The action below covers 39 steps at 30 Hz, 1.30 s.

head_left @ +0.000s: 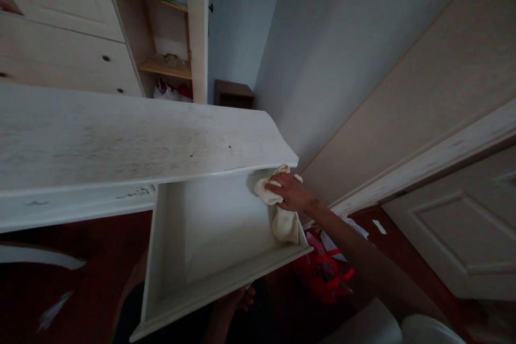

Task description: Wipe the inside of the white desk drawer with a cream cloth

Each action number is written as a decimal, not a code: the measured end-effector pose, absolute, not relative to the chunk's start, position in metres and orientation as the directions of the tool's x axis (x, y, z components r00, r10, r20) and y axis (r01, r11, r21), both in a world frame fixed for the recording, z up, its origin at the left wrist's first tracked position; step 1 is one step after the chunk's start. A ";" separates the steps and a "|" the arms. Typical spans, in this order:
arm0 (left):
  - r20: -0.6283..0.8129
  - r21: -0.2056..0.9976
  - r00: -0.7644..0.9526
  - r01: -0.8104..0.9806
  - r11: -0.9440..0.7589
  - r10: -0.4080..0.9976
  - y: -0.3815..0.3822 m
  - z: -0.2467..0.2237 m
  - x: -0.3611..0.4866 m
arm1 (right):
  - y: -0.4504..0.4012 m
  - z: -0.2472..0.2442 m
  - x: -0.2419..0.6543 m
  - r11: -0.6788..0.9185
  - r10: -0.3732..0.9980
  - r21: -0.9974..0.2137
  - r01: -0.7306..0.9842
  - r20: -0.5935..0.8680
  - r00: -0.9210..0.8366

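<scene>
A white drawer [217, 226] is pulled out from under a white table top [201, 140] that has dark smudges on it. My right hand [292, 192] is closed on a cream cloth [268, 193] at the drawer's back right corner. Part of the cloth hangs down along the inside of the drawer's right wall. Below the drawer's front edge is my left hand [242, 298], with its fingers curled near the underside of the drawer front. It is dim there, and I cannot make out whether it holds anything.
Beyond the table stand white cabinets [80, 64] and open shelves with bags. A small brown box-like unit [234, 94] is by the wall. Red bags [324, 274] and papers lie on the dark red floor at the right, near a white panelled door [463, 226].
</scene>
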<state>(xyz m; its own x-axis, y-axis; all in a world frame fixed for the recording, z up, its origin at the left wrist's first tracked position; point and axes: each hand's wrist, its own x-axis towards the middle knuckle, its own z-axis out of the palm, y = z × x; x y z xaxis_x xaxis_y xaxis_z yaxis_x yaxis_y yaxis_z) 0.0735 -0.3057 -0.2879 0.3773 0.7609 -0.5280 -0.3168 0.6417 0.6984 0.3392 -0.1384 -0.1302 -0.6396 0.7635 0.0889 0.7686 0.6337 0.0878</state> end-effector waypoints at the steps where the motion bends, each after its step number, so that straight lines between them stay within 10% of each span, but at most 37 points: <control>1: -0.535 0.694 0.376 -0.315 0.648 0.756 -0.305 -0.288 0.073 | -0.132 -0.129 0.334 0.622 0.772 0.106 0.776 0.083 -0.630; 15: -0.549 0.628 0.426 -0.358 0.691 0.719 -0.304 -0.294 0.075 | -0.116 -0.160 0.280 0.290 0.932 0.229 0.929 0.154 -0.328; 39: -0.542 0.601 0.495 -0.337 0.725 0.679 -0.302 -0.312 0.077 | -0.089 -0.155 0.263 -0.228 0.971 -0.275 0.934 -0.130 0.199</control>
<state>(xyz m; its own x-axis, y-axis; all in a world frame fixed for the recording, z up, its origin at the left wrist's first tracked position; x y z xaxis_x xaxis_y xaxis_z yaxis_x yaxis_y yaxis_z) 0.0769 -0.3017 -0.3121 0.4954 0.6792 -0.5416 -0.3371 0.7249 0.6008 0.2631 -0.0890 -0.1550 0.1991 0.9713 -0.1298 0.9340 -0.2282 -0.2749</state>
